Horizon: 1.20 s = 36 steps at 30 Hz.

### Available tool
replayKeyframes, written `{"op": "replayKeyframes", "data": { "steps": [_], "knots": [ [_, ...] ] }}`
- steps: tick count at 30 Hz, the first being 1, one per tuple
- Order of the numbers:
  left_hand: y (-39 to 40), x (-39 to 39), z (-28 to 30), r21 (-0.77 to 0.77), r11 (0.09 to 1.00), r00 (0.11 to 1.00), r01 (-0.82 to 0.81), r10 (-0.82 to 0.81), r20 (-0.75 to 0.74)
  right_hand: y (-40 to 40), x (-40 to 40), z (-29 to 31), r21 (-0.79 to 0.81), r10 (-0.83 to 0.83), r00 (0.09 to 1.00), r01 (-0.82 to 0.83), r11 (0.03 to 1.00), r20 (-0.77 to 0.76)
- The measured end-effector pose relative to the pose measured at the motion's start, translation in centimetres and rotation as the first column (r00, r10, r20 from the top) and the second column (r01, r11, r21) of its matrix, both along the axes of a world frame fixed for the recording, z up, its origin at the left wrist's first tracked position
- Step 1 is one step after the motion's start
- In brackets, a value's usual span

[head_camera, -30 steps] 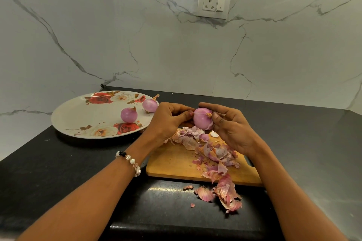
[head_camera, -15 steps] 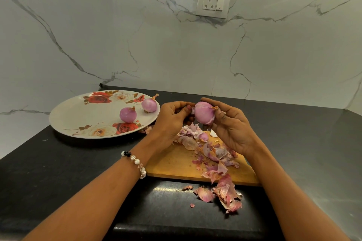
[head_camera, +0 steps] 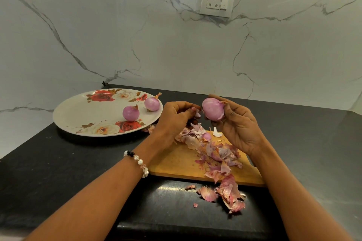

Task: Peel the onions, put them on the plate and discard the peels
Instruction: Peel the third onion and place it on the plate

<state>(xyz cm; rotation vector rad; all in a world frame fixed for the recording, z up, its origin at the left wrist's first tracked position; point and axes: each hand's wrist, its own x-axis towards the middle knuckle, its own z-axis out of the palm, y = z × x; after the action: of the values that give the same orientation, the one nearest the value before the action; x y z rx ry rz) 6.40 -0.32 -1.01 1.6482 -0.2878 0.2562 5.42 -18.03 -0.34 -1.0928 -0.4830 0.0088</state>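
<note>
Onion (head_camera: 213, 108) gripped in right hand (head_camera: 238, 126) — left hand (head_camera: 175, 116) just beside, pinching peel (head_camera: 197, 114).

single head-worn view, forward and down, close over the counter (head_camera: 58, 172) toward the wall (head_camera: 176, 45)

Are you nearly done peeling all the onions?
Two peeled onions sit on the plate. The right hand holds a third onion; the left hand pinches a peel. Peels on the board still need binning.
</note>
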Motion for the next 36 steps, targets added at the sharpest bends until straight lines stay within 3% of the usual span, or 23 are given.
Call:
{"op": "replayKeyframes", "data": {
  "steps": [4,7,11,13,26,36],
  "knots": [
    [0.1,0.2,0.1,0.019,0.996,0.994,-0.09,0.088,0.07,-0.2,0.5,-0.3,-0.079,0.002,1.0,0.0,0.997,0.026],
    [0.5,0.5,0.2,0.08,0.981,0.958,-0.177,0.153,0.244,-0.3,0.7,-0.5,-0.134,0.004,1.0,0.0,0.991,0.028],
    [0.9,0.6,0.3,0.261,0.954,0.842,-0.146,-0.019,0.539,-0.4,0.9,-0.7,-0.188,-0.013,0.999,0.02,0.982,0.039],
    [1.1,0.7,0.2,0.367,0.914,0.784,-0.174,-0.097,0.613,-0.4,0.9,-0.8,-0.219,-0.045,0.999,0.05,0.974,0.03],
    [1.4,0.4,0.0,0.496,0.817,0.733,-0.295,-0.14,0.666,0.0,0.5,-1.0,-0.422,-0.086,0.994,0.104,0.901,0.062],
    [1.4,0.4,0.0,0.544,0.762,0.742,-0.352,-0.128,0.658,0.2,0.3,-1.2,-0.558,-0.088,0.978,0.181,0.81,0.189]
  ]
}}
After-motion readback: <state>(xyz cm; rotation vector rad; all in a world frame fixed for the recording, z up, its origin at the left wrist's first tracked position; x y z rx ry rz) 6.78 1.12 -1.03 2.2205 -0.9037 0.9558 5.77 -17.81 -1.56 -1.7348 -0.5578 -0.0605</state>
